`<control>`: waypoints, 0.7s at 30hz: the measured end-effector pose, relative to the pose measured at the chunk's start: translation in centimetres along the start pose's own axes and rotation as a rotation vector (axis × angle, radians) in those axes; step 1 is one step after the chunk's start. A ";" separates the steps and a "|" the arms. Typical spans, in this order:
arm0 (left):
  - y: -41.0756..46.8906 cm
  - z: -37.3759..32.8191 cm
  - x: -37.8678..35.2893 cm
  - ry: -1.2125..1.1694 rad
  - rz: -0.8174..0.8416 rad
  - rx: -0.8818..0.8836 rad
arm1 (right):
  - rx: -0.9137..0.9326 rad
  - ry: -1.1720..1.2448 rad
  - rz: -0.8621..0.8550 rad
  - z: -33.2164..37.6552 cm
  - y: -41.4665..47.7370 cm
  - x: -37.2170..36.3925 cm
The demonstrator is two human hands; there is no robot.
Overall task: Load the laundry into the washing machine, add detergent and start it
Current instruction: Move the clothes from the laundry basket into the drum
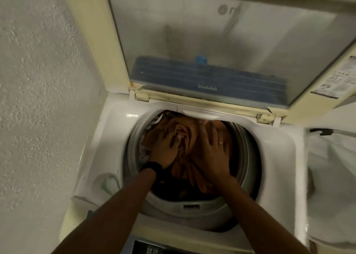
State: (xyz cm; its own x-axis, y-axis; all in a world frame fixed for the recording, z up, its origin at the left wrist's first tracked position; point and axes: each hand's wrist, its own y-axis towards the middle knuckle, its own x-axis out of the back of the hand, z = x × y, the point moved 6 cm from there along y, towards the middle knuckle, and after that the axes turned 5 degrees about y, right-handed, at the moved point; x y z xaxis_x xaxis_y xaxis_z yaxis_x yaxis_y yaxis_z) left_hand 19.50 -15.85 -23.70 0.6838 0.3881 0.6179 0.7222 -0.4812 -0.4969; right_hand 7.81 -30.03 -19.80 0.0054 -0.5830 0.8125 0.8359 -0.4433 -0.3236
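Observation:
The top-loading washing machine (107,142) stands open, its lid (212,41) tilted up at the back. Its drum (244,157) is full of laundry, mostly an orange-brown cloth (192,169) with some white pieces at the left. Both my hands are down in the drum. My left hand (167,147), with a dark band at the wrist, presses on the cloth with fingers bent into a fold. My right hand (213,149), wearing a ring, lies flat with fingers spread on the cloth.
A rough white wall (38,99) runs close along the left side. A white bag or cloth (331,186) sits to the right of the machine. The control panel (150,249) shows at the bottom edge.

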 end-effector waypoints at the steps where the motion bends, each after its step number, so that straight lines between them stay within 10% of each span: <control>1: 0.6 -0.9 0.2 -0.007 0.007 0.024 | -0.023 -0.054 -0.065 0.1 -1.9 1.2; 9: 5.0 -1.4 -2.9 0.175 0.171 0.038 | 0.093 -0.074 0.788 1.7 -5.9 -7.6; 17: -0.3 -3.9 2.9 0.071 -0.096 -0.192 | 0.282 -0.155 0.094 4.0 -2.6 2.3; 21: -2.9 -2.8 0.4 0.390 0.106 -0.175 | 0.121 -0.297 0.305 -0.1 -0.2 2.0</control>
State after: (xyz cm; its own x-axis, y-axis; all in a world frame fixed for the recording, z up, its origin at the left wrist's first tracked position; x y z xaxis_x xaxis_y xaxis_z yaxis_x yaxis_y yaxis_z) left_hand 17.45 -16.52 -20.29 0.6382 0.0200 0.7696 0.5987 -0.6413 -0.4798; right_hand 7.62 -31.14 -18.16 0.4047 -0.4459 0.7983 0.8299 -0.1877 -0.5255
